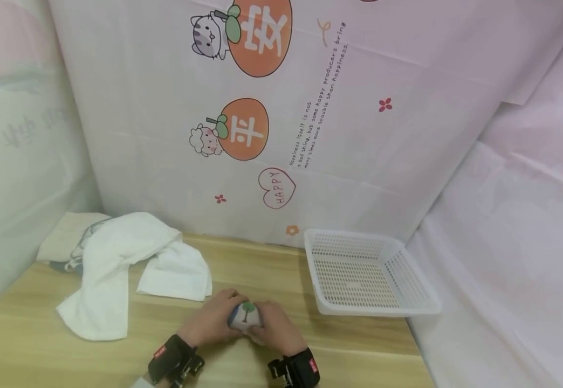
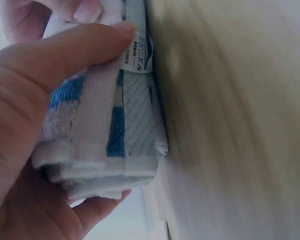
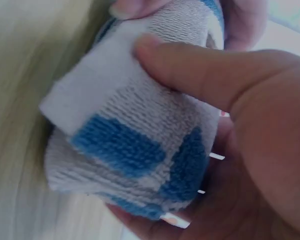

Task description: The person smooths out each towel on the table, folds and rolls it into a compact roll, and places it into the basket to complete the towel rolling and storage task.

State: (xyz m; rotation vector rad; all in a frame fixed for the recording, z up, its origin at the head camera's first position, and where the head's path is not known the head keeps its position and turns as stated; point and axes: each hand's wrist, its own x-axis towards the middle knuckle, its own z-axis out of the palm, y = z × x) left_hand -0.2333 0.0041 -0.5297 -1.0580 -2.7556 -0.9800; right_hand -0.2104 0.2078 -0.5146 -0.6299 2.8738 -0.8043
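Observation:
Near the front of the wooden table, a small rolled towel [image 1: 245, 318] with a green tree picture on top is held between both hands. Its white terry cloth has blue patches, and a printed label [image 2: 138, 52] shows in the left wrist view. My left hand [image 1: 215, 318] grips one end, thumb across the near side and fingers around the far side. At the other end my right hand [image 1: 280, 327] grips the same roll [image 3: 125, 120], its thumb pressing on the loose white edge. The far-side fingers are partly hidden behind the cloth.
A white perforated plastic basket [image 1: 317, 280] stands at the table's right edge. On the left lie a crumpled white towel [image 1: 111, 258] and a beige cloth [image 1: 65, 237] behind it. A printed cloth [image 1: 165, 134] hangs along the table's back.

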